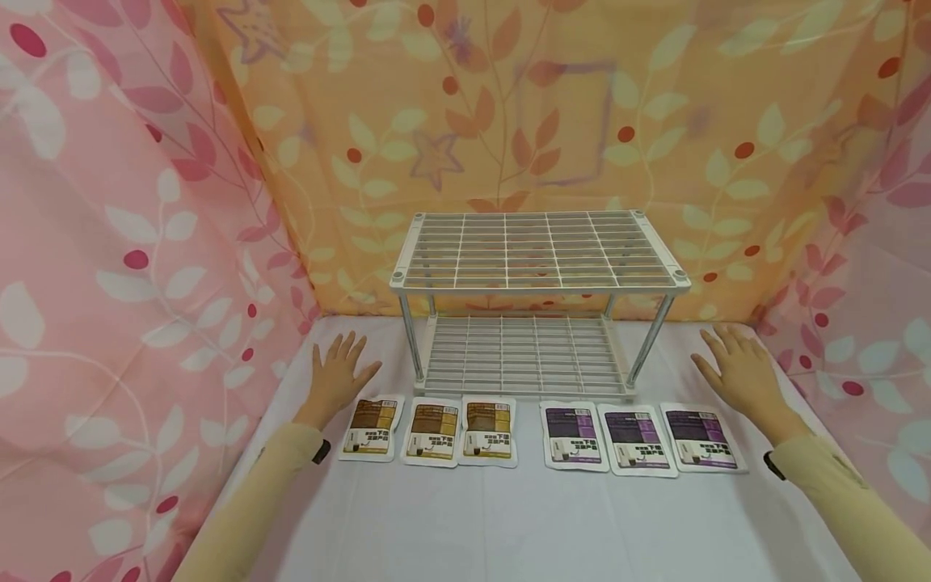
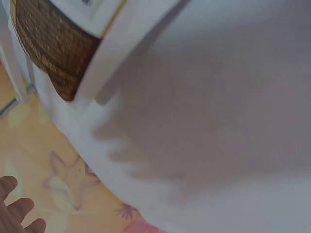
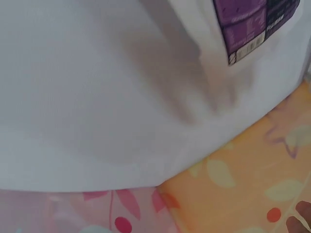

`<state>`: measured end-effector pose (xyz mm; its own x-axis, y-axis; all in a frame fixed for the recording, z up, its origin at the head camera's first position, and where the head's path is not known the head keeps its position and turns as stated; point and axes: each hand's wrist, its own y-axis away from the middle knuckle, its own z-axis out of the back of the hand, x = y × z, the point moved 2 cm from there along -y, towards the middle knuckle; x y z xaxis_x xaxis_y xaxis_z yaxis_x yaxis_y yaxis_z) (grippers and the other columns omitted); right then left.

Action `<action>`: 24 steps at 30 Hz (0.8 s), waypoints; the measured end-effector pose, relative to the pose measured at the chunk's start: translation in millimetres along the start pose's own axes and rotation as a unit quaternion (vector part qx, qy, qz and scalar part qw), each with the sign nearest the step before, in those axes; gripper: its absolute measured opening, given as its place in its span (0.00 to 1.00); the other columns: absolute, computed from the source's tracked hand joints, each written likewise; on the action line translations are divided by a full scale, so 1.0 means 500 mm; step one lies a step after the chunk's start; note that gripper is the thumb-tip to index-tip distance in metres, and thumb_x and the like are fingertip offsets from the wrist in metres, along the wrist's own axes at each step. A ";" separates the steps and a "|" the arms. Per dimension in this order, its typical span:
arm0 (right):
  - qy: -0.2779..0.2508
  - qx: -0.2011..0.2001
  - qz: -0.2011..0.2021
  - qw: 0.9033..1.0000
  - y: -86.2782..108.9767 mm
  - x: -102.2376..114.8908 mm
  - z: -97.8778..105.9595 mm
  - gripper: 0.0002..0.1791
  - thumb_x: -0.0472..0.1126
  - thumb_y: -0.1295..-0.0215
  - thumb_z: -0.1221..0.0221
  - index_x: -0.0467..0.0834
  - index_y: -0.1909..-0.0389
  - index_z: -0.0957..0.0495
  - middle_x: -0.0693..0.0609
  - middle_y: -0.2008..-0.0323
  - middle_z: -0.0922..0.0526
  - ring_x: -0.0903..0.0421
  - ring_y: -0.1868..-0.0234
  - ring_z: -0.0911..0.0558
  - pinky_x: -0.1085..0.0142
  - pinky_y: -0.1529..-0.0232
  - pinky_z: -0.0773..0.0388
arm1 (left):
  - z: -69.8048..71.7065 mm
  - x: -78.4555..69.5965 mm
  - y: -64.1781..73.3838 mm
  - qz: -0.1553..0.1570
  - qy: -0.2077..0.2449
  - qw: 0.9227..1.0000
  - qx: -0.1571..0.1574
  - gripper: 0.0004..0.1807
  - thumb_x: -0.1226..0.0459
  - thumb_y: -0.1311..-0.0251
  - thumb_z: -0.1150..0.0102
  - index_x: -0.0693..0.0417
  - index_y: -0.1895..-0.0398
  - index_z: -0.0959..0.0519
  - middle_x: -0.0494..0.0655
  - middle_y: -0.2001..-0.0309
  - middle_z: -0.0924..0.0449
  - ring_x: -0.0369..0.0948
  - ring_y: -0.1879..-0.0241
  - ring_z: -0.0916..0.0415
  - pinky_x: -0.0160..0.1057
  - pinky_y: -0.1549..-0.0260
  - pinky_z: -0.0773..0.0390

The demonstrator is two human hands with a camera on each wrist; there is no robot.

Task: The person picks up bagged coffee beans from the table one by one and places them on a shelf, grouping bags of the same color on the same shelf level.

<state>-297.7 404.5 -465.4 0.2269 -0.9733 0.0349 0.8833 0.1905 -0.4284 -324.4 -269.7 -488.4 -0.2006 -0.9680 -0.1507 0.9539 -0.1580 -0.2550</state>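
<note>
My left hand point(image 1: 337, 381) is spread with straight fingers beside the leftmost brown packet point(image 1: 372, 430), holding nothing. Two more brown-and-gold packets, a middle one point(image 1: 431, 433) and a right one point(image 1: 489, 432), lie flat beside it. To the right is a row of three purple packets: left point(image 1: 575, 436), middle point(image 1: 638, 441) and right point(image 1: 701, 439). Just beyond the last of these, my right hand point(image 1: 743, 380) is also spread and bare. In the left wrist view a brown packet point(image 2: 58, 48) shows at the top; in the right wrist view, a purple packet point(image 3: 245, 26).
A two-tier white wire rack point(image 1: 540, 289) with metal posts stands behind the packets. White cloth covers the table point(image 1: 509, 525). Patterned curtains hang around it: pink on the left point(image 1: 131, 323), orange at the back point(image 1: 509, 105), pink on the right point(image 1: 865, 283).
</note>
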 end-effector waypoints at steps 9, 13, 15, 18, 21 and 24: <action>-0.048 0.005 -0.001 0.999 0.018 0.058 -0.003 0.33 0.49 0.37 0.45 0.29 0.39 0.36 0.28 0.45 0.33 0.31 0.45 0.34 0.35 0.49 0.36 | -0.014 -0.048 0.028 -0.007 0.033 0.999 0.003 0.41 0.39 0.39 0.56 0.56 0.30 0.44 0.59 0.31 0.44 0.56 0.32 0.50 0.67 0.37 0.60; -0.061 -0.007 0.009 0.998 0.026 0.083 -0.005 0.31 0.46 0.38 0.43 0.28 0.42 0.33 0.28 0.47 0.30 0.31 0.48 0.31 0.35 0.51 0.34 | -0.023 -0.066 0.039 -0.016 0.040 0.999 0.007 0.39 0.40 0.38 0.57 0.56 0.32 0.41 0.59 0.33 0.41 0.55 0.33 0.46 0.66 0.37 0.56; -0.066 -0.012 0.011 0.998 0.031 0.092 -0.007 0.30 0.45 0.39 0.42 0.27 0.43 0.33 0.28 0.48 0.29 0.31 0.49 0.30 0.35 0.53 0.33 | -0.026 -0.076 0.045 -0.020 0.046 0.999 0.015 0.38 0.40 0.38 0.57 0.56 0.33 0.39 0.59 0.34 0.39 0.55 0.34 0.44 0.66 0.37 0.55; -0.075 -0.016 0.009 0.997 0.037 0.103 -0.008 0.31 0.44 0.40 0.41 0.27 0.43 0.33 0.27 0.50 0.28 0.31 0.51 0.29 0.36 0.55 0.32 | -0.027 -0.095 0.053 -0.026 0.057 0.998 0.022 0.37 0.40 0.37 0.56 0.57 0.35 0.36 0.60 0.37 0.35 0.54 0.36 0.41 0.66 0.38 0.52; -0.092 -0.011 0.000 0.996 0.046 0.113 -0.010 0.31 0.44 0.38 0.42 0.26 0.43 0.34 0.26 0.51 0.28 0.30 0.52 0.29 0.36 0.55 0.32 | -0.026 -0.112 0.061 -0.032 0.069 0.997 0.024 0.35 0.42 0.37 0.55 0.58 0.37 0.34 0.59 0.39 0.33 0.54 0.37 0.38 0.65 0.39 0.49; -0.109 -0.002 -0.007 0.994 0.053 0.122 -0.011 0.30 0.44 0.37 0.43 0.25 0.43 0.34 0.26 0.51 0.28 0.29 0.53 0.29 0.36 0.56 0.32 | -0.029 -0.124 0.068 -0.040 0.082 0.996 0.018 0.34 0.43 0.38 0.53 0.58 0.38 0.32 0.58 0.39 0.31 0.53 0.38 0.37 0.65 0.40 0.47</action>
<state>-262.9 349.5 -479.6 0.2982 -0.9248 0.2361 0.8853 0.1754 -0.4306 -282.7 -212.2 -501.7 -0.3069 -0.9076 -0.2866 0.9404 -0.2428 -0.2379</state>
